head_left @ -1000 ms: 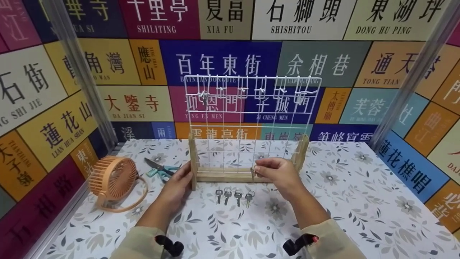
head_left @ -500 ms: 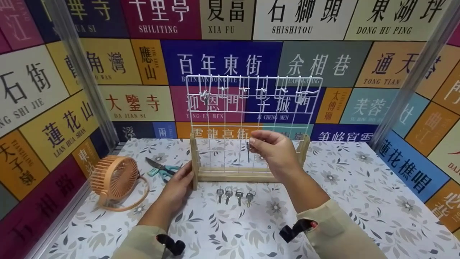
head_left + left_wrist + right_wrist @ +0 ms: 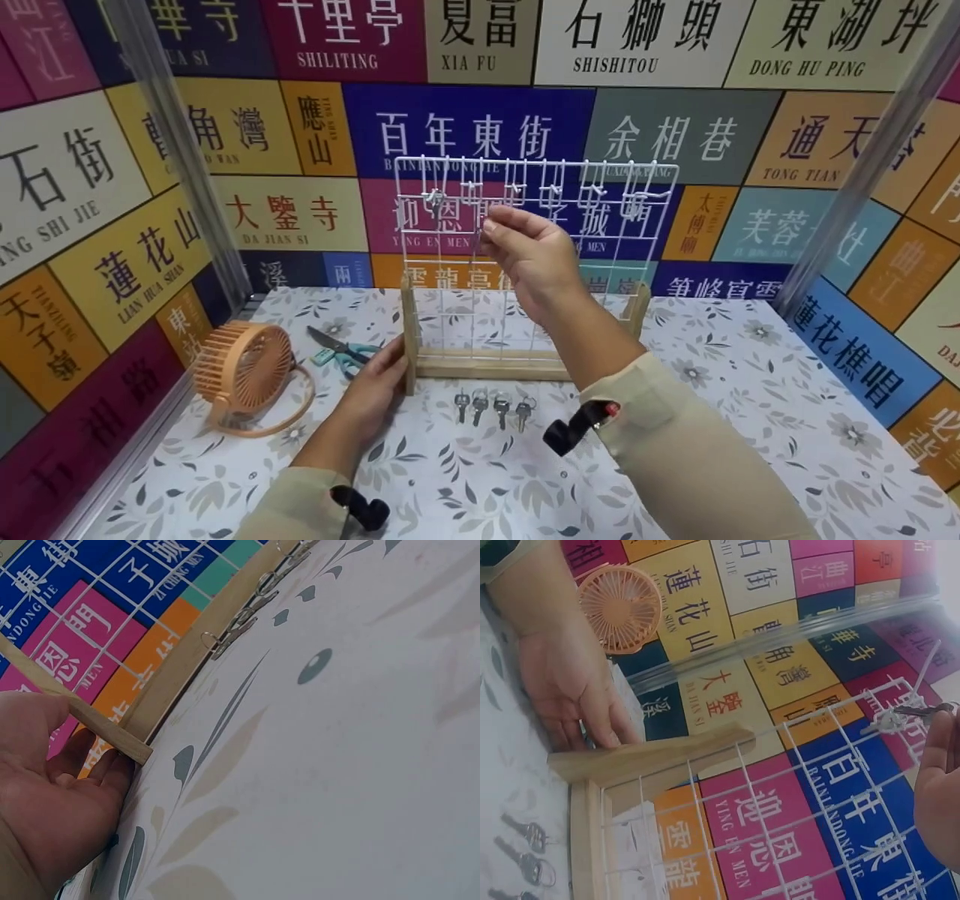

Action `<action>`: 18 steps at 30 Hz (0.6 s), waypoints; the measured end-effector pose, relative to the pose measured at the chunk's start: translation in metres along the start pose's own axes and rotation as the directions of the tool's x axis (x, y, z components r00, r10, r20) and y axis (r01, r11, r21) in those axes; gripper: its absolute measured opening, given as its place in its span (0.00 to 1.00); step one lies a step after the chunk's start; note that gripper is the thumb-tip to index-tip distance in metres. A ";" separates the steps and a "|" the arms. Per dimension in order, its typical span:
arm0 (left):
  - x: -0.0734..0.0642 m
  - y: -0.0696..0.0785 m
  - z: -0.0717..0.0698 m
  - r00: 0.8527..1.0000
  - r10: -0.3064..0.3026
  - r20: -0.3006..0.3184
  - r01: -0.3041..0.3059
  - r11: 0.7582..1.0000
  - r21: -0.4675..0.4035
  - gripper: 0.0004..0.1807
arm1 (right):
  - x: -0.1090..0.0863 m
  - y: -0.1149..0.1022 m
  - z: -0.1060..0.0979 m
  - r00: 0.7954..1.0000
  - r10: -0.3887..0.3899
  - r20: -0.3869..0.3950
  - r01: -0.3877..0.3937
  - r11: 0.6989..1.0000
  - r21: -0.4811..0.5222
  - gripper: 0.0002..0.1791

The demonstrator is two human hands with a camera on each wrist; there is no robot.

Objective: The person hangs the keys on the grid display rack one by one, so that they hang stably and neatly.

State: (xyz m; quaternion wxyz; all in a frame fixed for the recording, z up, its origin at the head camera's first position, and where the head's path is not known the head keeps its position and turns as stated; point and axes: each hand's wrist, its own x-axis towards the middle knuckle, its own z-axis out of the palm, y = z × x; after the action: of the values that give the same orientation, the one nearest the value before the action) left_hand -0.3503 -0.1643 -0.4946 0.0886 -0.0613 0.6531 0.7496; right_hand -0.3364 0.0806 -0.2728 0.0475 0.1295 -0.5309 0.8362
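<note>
A white wire grid rack (image 3: 457,262) stands upright in a wooden frame, with several hooks along its top. My left hand (image 3: 382,373) holds the frame's left wooden post (image 3: 112,736), thumb on one side and fingers behind. Raised before the grid, my right hand (image 3: 536,259) pinches a small key (image 3: 915,711), seen edge-on in the right wrist view and mostly hidden by fingers in the head view. A key (image 3: 436,205) hangs from the leftmost hook. Several keys with rings (image 3: 501,409) lie in a row on the table before the rack.
An orange fan (image 3: 247,371) stands at the left of the table. Between it and the rack lie teal-handled scissors or shears (image 3: 341,348). A floral cloth (image 3: 480,480) covers the table, and printed panels (image 3: 480,124) rise behind.
My right hand has lifted the key from near the frame's wooden base, up and leftward to just below the hooks. My left hand stays at the post.
</note>
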 end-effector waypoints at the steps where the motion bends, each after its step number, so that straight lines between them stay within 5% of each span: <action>1: 0.000 0.000 0.000 1.000 -0.004 -0.001 0.004 1.000 -0.005 0.26 | 0.002 0.000 0.004 1.000 -0.002 -0.004 0.002 1.000 0.011 0.16; 18: 0.001 -0.003 0.001 0.998 0.061 0.013 -0.061 0.998 -0.028 0.27 | 0.023 -0.005 0.026 0.997 -0.001 -0.077 0.015 0.982 0.188 0.13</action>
State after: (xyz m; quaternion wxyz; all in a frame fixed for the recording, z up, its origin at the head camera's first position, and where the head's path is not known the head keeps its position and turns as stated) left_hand -0.3507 -0.1627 -0.4981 0.0694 -0.0373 0.6437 0.7612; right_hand -0.3528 0.0582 -0.2522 0.0588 0.1034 -0.4465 0.8868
